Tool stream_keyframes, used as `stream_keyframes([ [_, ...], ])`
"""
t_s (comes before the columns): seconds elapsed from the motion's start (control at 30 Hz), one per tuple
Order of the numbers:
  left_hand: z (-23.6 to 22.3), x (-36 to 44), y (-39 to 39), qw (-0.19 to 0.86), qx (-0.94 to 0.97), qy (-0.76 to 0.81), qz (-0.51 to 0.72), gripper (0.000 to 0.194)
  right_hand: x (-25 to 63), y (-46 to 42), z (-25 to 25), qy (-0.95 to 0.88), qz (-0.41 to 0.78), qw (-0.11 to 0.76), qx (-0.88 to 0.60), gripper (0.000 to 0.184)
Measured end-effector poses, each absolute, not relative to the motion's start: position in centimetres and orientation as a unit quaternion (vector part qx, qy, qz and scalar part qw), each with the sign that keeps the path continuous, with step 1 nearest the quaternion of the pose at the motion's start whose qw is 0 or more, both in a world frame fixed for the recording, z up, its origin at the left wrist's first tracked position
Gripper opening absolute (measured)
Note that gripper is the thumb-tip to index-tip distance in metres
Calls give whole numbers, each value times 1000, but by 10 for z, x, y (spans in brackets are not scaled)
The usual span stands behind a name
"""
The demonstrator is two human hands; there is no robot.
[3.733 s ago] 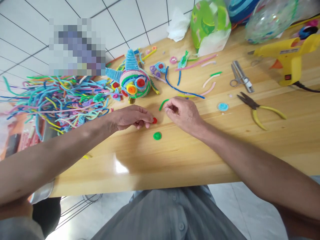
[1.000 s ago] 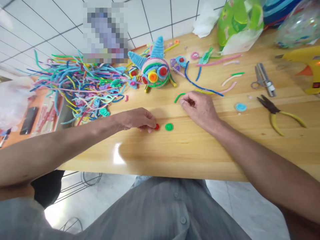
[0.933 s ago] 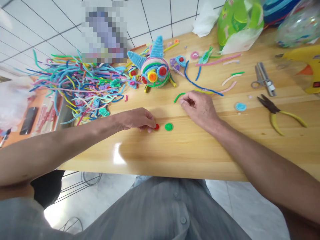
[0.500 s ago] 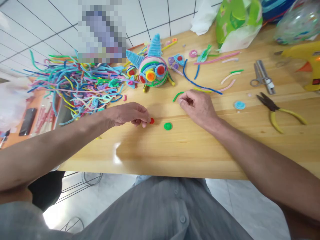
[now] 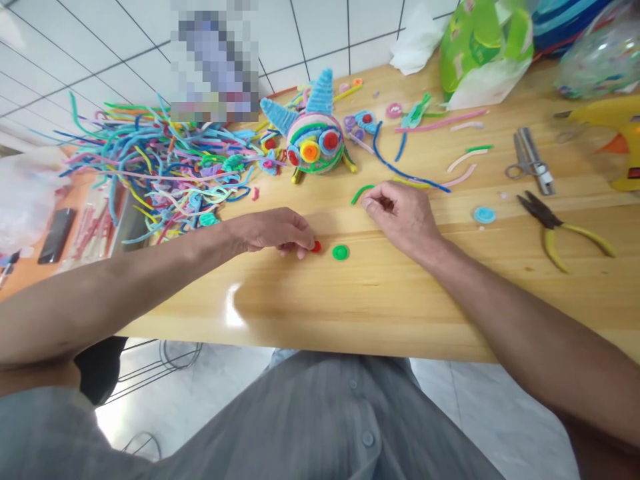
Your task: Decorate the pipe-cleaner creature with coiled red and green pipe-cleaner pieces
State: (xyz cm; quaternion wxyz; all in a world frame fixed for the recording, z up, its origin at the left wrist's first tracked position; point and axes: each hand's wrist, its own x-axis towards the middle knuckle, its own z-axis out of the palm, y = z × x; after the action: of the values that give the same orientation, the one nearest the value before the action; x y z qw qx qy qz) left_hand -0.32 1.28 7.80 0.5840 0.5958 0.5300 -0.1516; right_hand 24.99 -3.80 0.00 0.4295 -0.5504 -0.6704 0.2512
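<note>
My left hand (image 5: 287, 233) pinches a small red coiled disc (image 5: 316, 247) between thumb and fingertips, low over the table. Just right of it lies a green coiled disc (image 5: 341, 253), flat on the wood and apart from the red one. My right hand (image 5: 403, 212) rests on the table with its fingers curled closed; nothing shows in them. Right behind those fingertips is a short green pipe cleaner (image 5: 361, 193), partly hidden by the hand. Beyond both hands stands a round striped pipe-cleaner figure (image 5: 315, 143) with blue horns and red eyes.
A heap of coloured pipe cleaners (image 5: 170, 160) fills a tray at the left. On the right lie pliers (image 5: 550, 227), scissors (image 5: 523, 160), a light-blue disc (image 5: 485, 215) and a yellow glue gun (image 5: 620, 133). A green bag (image 5: 463, 50) stands against the tiled wall.
My left hand has shifted slightly right, bringing the red disc closer to the green one. The whole view has moved a little; my right hand keeps its place.
</note>
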Motion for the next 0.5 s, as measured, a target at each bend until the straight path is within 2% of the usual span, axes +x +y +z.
stream_keyframes([
  [0.5, 71, 2, 13, 570, 605, 535, -152, 15, 250, -38, 1, -673, 254, 427, -547, 11],
])
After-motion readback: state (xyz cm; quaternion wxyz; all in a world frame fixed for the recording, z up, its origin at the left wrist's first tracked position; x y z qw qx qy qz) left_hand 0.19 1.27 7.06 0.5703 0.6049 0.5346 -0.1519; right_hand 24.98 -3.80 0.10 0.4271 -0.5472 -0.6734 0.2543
